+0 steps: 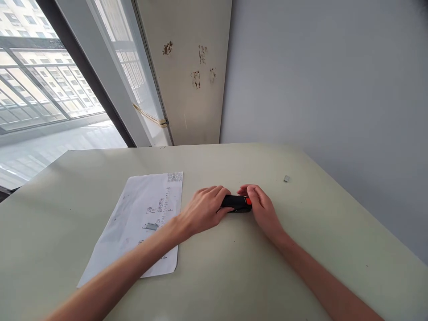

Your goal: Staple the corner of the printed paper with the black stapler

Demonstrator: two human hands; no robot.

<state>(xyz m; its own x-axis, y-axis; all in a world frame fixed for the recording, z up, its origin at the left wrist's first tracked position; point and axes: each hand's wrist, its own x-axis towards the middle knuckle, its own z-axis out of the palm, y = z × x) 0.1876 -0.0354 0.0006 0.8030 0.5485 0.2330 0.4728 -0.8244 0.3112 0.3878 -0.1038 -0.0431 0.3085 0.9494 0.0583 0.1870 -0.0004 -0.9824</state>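
Observation:
A black stapler (236,203) with a red part at its right end lies on the table. My left hand (211,206) is closed around its left end, fingers over the far side and thumb along the near side. My right hand (261,206) curls around the red end, its thumb bent close to it; the fingertips are partly hidden behind the thumb. To the left rests a printed sheet of paper (133,209), partly under my left forearm. A grey strip of staples (151,226) sits on the sheet.
A small grey piece (286,179), apparently a short staple strip, is on the table (234,276) to the far right. Beyond the table's back edge stand a beige panel (190,107) and a grey wall (321,76). A window with railings (40,84) is at left.

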